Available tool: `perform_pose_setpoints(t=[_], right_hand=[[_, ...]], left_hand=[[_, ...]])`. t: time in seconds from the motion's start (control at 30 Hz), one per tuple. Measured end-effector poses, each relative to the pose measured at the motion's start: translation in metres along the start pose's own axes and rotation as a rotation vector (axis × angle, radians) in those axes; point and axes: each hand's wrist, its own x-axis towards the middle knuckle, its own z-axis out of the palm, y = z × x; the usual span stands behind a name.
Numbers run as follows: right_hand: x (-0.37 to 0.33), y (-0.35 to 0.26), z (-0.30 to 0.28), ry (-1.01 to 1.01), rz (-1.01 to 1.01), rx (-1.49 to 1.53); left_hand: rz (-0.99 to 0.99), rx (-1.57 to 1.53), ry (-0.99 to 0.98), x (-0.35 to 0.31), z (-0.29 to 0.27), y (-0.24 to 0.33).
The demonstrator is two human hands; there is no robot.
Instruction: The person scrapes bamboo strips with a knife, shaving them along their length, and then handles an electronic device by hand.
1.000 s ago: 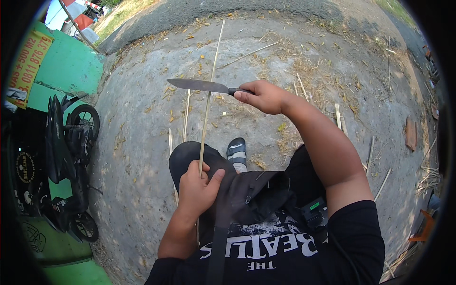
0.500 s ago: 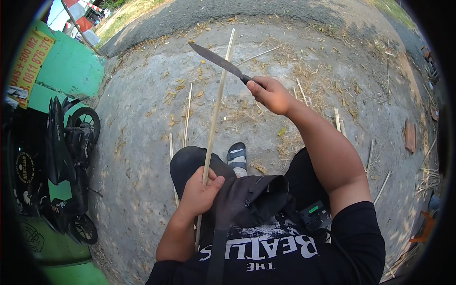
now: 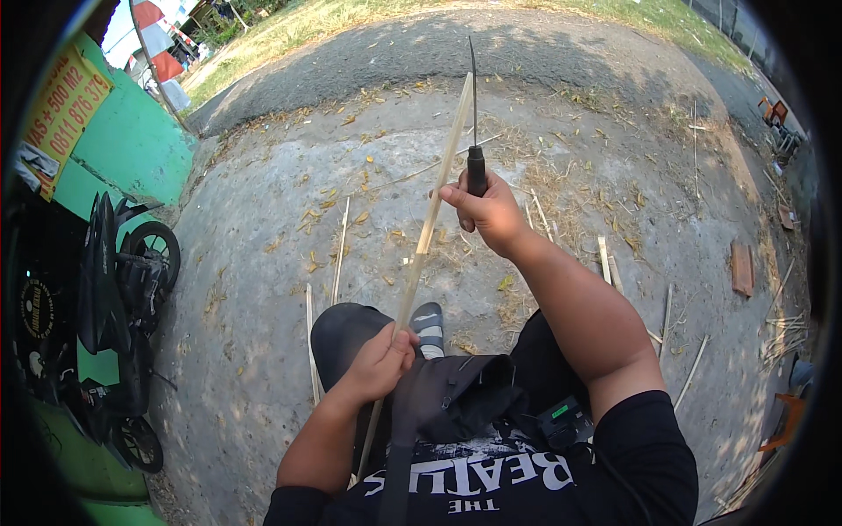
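A long, pale strip of bamboo (image 3: pixel 427 235) slants up from my lap, its upper end leaning away to the right. My left hand (image 3: pixel 379 364) is closed round its lower part, above my left thigh. In my right hand (image 3: pixel 491 210) is a long knife (image 3: pixel 476 167), gripped by its dark handle. Its blade points away from me and shows almost edge-on, close beside the strip's upper end; whether they touch I cannot tell. My right thumb reaches to the strip, and fingertips show at its far edge.
More pale strips (image 3: pixel 340 250) lie on the concrete ground (image 3: pixel 254 289) on both sides of my legs. A parked motorcycle (image 3: pixel 114 307) stands at the left by a green wall (image 3: pixel 132 131). A brown brick-like block (image 3: pixel 742 268) lies to the right.
The knife has turned from slanting across the strip to pointing straight away from me, edge-on. My right hand has come against the strip, which leans further right. My left hand keeps its hold.
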Motion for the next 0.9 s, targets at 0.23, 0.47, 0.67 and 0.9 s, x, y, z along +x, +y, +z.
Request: perform_pose_setpoints(t=[0.23, 0.47, 0.67, 0.9], right_hand=[[-0.009, -0.016, 0.006, 0.092, -0.092, -0.076], [-0.007, -0.016, 0.013, 0.133, -0.143, -0.097], [-0.003, -0.002, 0.005, 0.167, -0.168, -0.212], [-0.007, -0.010, -0.004, 0.151, -0.110, -0.316]], left_hand=[[0.329, 0.442, 0.393, -0.002, -0.001, 0.025], [0.914, 0.168, -0.032, -0.040, 0.047, 0.178], [1.222, -0.079, -0.171, -0.030, 0.091, 0.209], [1.276, -0.204, -0.179, -0.021, 0.108, 0.206]])
